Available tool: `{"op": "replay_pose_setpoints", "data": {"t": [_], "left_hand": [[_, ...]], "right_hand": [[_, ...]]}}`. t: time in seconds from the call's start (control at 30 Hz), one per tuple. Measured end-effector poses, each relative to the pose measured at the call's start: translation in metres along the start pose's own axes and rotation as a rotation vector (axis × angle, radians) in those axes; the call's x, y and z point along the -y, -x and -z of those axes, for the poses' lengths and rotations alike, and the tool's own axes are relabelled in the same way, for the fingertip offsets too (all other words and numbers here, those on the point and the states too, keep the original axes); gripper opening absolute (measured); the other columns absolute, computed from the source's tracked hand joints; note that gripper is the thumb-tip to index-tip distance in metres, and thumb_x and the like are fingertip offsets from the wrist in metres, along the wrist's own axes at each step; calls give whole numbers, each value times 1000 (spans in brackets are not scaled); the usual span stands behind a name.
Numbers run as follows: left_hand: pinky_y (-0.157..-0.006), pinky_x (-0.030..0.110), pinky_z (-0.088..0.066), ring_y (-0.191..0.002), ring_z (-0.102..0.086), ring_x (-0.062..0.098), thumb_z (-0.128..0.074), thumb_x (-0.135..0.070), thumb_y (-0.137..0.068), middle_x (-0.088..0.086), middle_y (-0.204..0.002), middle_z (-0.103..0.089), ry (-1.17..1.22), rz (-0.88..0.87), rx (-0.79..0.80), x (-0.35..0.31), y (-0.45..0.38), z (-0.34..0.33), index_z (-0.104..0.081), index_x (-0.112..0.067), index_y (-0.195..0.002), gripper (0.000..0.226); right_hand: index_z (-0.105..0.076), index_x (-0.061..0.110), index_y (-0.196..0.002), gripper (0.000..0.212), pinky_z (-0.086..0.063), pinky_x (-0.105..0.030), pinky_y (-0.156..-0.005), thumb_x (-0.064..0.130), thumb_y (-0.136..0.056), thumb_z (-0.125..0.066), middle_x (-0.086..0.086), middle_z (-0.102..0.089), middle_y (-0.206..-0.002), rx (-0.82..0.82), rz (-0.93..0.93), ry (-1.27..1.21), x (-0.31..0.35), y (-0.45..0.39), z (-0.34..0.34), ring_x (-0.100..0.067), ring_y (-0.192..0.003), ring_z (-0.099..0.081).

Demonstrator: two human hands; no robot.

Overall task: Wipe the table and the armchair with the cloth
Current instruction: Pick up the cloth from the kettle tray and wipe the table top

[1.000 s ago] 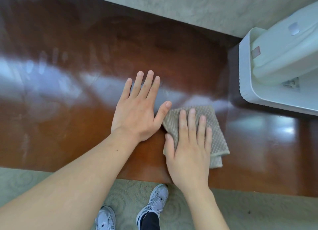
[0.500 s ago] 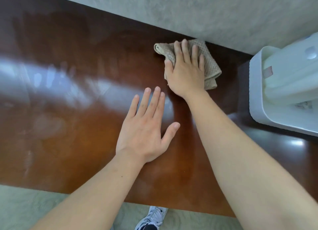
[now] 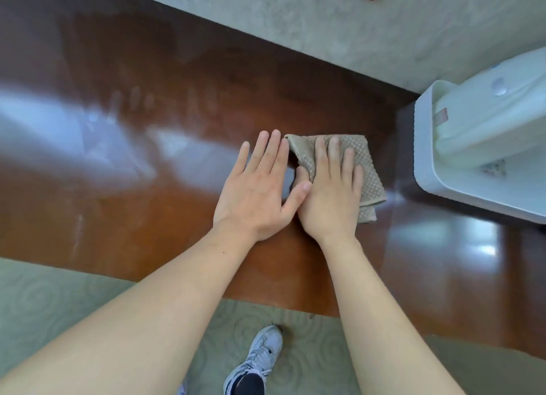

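Head view, looking down. Table [image 3: 124,205]: glossy red-brown wood. Cloth [image 3: 367,170]: folded, beige, textured, lying on the table right of centre. Right hand [image 3: 332,194]: flat on the cloth, fingers straight, pressing, not gripping. Left hand [image 3: 260,188]: flat on bare wood just beside it, fingers extended, thumb touching the right hand. White appliance [image 3: 478,155]: on the table, far right. Sneaker [image 3: 260,362]: on pale carpet [image 3: 41,300] below.

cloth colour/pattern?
Beige folded cloth, raised-dot waffle texture; head view, the only one.
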State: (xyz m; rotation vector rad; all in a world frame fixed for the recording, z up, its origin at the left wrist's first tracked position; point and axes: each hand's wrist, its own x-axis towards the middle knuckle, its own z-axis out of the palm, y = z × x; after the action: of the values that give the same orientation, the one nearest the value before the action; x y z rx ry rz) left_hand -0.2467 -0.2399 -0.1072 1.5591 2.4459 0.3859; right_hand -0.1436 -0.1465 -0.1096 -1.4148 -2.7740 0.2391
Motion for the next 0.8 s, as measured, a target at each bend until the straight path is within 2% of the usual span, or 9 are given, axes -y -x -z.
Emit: {"op": "replay_pose_setpoints", "data": {"t": [0.07, 0.13, 0.2, 0.27, 0.33, 0.4, 0.53, 0.6, 0.8], "left_hand": [[-127, 42, -8, -156, -4, 19, -5, -62, -98, 6, -167, -17, 128, -24, -56, 1, 6, 3, -27, -12, -158, 81], [-126, 38, -13, -155, -13, 16, -12, -58, -98, 4, -163, -31, 381, 15, -104, 3, 11, 8, -41, -13, -152, 76], [-125, 34, -20, -153, -20, 13, -21, -52, -100, 2, -158, -41, 599, 72, -137, 7, 15, 15, -51, -14, -146, 66], [-121, 32, -26, -151, -24, 10, -26, -48, -101, 1, -154, -47, 670, 81, -152, 14, 19, 25, -56, -15, -142, 60], [-119, 32, -26, -152, -20, 8, -24, -53, -100, -1, -156, -44, 625, 81, -129, 26, 28, 38, -54, -18, -143, 64], [-122, 32, -19, -153, -15, 9, -19, -60, -98, -1, -161, -37, 481, 85, -125, 48, 49, 45, -49, -19, -147, 71], [-126, 42, -10, -155, -11, 23, -20, -59, -99, 11, -165, -24, 61, 160, -147, 104, 98, 45, -39, -12, -153, 74], [-126, 47, -8, -155, -10, 30, -22, -60, -98, 17, -165, -19, -82, 234, -109, 118, 112, 40, -34, -16, -156, 74], [-125, 46, -11, -155, -8, 29, -21, -63, -99, 19, -167, -13, -165, 269, -104, 123, 107, 28, -21, -28, -160, 70]], "right_hand": [[-15, 23, -158, 65, -6, -49, -123, 50, -100, -20, -2, -9, -167, 26, -27, -8, -1, 42, 0, -28, -153, -3], [-16, 23, -158, 66, -7, -48, -123, 50, -98, -22, -1, -9, -167, 34, -77, -11, 4, 79, 0, -27, -154, -3], [-16, 24, -158, 67, -5, -47, -123, 50, -97, -22, 1, -8, -167, 48, -94, -11, 15, 108, -3, -25, -154, -1], [-14, 25, -159, 67, -3, -46, -124, 51, -97, -20, 3, -5, -167, 63, -107, -11, 23, 124, -6, -23, -154, 2], [-9, 26, -159, 67, 0, -46, -123, 51, -97, -18, 4, 0, -167, 85, -127, -10, 25, 127, -8, -22, -154, 6], [-3, 27, -159, 68, 3, -46, -123, 51, -97, -15, 6, 5, -166, 106, -114, -9, 27, 123, -7, -22, -153, 12], [3, 33, -158, 67, 10, -42, -123, 55, -96, -9, 11, 11, -165, 124, 5, -54, 48, 105, -7, -17, -151, 19], [1, 33, -158, 66, 9, -42, -123, 55, -97, -11, 11, 9, -166, 105, 42, -45, 64, 86, -9, -19, -152, 16], [-5, 34, -158, 59, 5, -47, -123, 51, -102, -17, 5, -1, -168, 95, 120, 5, 104, -14, -12, -27, -154, 4]]}}
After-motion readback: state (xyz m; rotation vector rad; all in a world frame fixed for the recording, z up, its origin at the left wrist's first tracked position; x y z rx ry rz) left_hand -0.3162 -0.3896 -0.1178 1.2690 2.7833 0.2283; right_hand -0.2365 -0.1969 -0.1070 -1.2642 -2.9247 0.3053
